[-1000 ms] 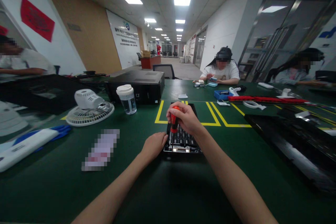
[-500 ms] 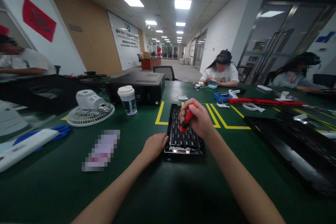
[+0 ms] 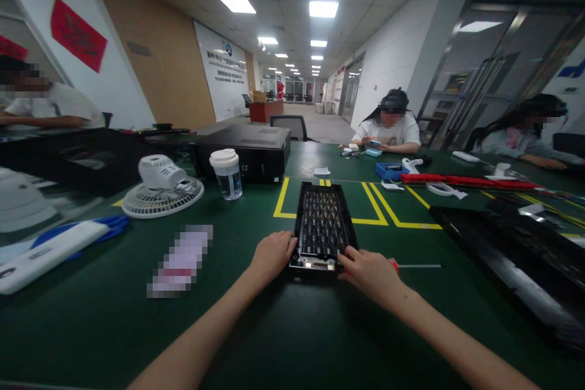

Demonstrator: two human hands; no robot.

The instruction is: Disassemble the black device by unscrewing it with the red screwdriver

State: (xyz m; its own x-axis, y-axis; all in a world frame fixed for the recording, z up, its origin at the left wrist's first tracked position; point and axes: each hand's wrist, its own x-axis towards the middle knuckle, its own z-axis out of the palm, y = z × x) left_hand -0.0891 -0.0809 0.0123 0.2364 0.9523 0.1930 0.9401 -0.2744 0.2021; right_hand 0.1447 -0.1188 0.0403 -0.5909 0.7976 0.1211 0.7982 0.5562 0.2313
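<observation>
A black rectangular panel (image 3: 323, 222) with rows of dark rounded shapes lies on the green table. The fingers of my left hand (image 3: 274, 254) are closed at its left edge near the front corner. My right hand (image 3: 370, 274) has its fingertips at the front right corner of the panel. A red-handled screwdriver (image 3: 418, 265) is tucked in my right palm, its metal shaft pointing right; most of the handle is hidden under the hand.
Left of the panel stand a lidded cup (image 3: 226, 175), a white fan (image 3: 162, 189) and a black case (image 3: 242, 149). A long black panel (image 3: 503, 262) lies right. Across the table sits a person (image 3: 388, 125) near a blue tray (image 3: 391, 170).
My right hand has come down from above the middle of the panel to its front right corner. The screwdriver has swung from upright to lying sideways. The left hand stays at the panel's edge.
</observation>
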